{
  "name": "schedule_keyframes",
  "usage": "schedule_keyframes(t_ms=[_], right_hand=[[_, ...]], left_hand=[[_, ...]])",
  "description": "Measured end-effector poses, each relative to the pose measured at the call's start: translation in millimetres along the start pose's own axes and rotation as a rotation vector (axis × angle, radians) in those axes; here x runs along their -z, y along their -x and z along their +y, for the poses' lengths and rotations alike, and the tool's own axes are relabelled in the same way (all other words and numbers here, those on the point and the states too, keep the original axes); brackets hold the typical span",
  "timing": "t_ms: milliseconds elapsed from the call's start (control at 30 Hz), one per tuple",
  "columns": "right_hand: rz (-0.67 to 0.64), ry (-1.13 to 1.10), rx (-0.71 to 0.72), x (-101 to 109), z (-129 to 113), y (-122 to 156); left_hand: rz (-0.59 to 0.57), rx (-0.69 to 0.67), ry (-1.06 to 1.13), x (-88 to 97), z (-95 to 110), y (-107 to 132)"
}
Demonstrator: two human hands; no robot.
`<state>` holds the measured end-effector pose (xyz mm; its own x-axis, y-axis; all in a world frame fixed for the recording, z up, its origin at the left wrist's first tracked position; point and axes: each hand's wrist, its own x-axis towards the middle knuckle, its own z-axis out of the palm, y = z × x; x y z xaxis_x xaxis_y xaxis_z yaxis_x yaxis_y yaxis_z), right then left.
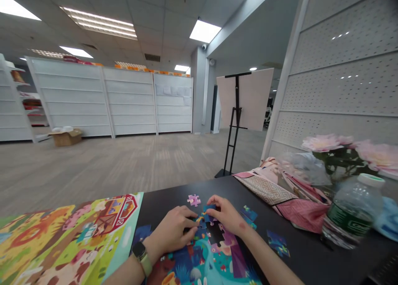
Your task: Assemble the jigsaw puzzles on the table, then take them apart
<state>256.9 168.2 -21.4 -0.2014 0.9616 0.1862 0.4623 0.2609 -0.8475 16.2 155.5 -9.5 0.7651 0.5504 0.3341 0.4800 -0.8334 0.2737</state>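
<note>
A partly joined jigsaw puzzle (199,262) in blue, teal and purple lies on the black table, with a dark gap in its upper part. My left hand (175,229), a watch on its wrist, rests at the puzzle's upper left; its fingertips touch pieces there, thumb apart from the fingers. From the right, my right hand (225,214) curls thumb and forefinger around a blue jigsaw piece (211,208) at the top edge; the fingers partly hide it. Loose pieces lie around: a pink piece (194,200) beyond the hands, and blue ones (278,242) to the right.
A colourful farm picture sheet (93,239) covers the table's left. At right stand a water bottle (353,212), a pink fabric bag (298,202) and pink flowers (336,146). Beyond the table are an easel board (248,98), white shelving (133,100) and a cardboard box (66,137).
</note>
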Motion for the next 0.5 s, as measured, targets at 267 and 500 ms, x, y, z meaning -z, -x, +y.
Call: schedule_keyframes(t_ms=[267, 500], right_hand=[[-0.011, 0.062, 0.016, -1.2, -4.1, 2.4], [0.037, 0.117, 0.018, 3.6, 3.7, 0.0]], left_hand=[[0.006, -0.001, -0.004, 1.1, -2.4, 0.3], [0.015, 0.01, 0.011, -0.5, -7.4, 1.5]])
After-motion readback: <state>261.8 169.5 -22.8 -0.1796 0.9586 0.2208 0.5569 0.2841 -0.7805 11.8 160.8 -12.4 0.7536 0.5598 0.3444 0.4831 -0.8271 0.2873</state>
